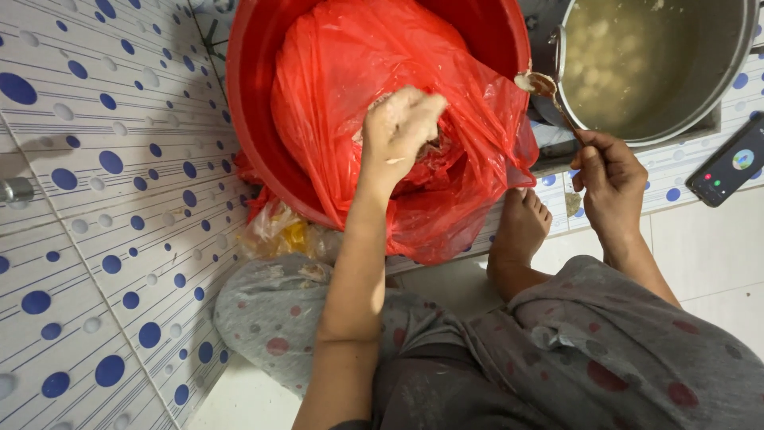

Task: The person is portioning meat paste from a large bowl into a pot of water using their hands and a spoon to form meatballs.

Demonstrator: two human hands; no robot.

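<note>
A red basin lined with a red plastic bag sits beside a steel pot, the left hand apparently closed on pale paste inside the bag, the right hand pinching a spoon.

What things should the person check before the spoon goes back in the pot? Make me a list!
1. Spoon held firmly in the right hand: ok.
2. Paste sitting on the spoon's bowl: ok, a lump is there.
3. Left hand filled with paste from the red bag: cannot tell, the fist is closed.
4. Red tub steady on the floor: cannot tell.
5. Pot within reach of the spoon: ok, right beside it.
6. Phone clear of drips: ok, it lies apart from the pot.
</note>
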